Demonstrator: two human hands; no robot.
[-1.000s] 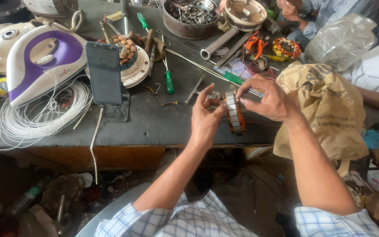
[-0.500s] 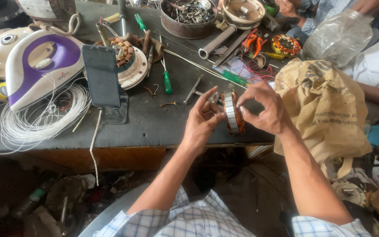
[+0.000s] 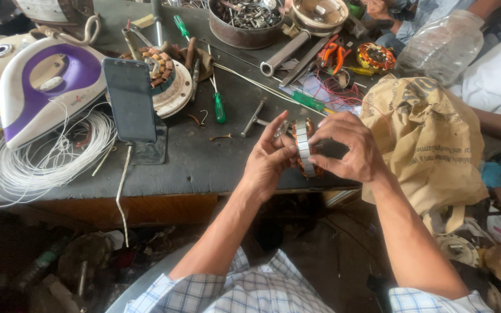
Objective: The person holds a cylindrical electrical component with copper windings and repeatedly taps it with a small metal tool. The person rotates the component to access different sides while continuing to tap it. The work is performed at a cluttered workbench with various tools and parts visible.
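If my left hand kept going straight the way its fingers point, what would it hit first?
The left hand points up and to the right, so it would first meet the motor stator it already touches, then probably the right hand behind it; depth is hard to judge.

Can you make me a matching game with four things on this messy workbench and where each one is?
Things:
1. motor winding ring
2. phone
3. iron
4. brown sack

Places:
A. lying at the table's left end, above the coil of white wire
B. slumped over the table's right edge
C. held between the left hand and right hand
D. standing upright on a small stand, screen dark

Pairs: 1-C, 2-D, 3-A, 4-B
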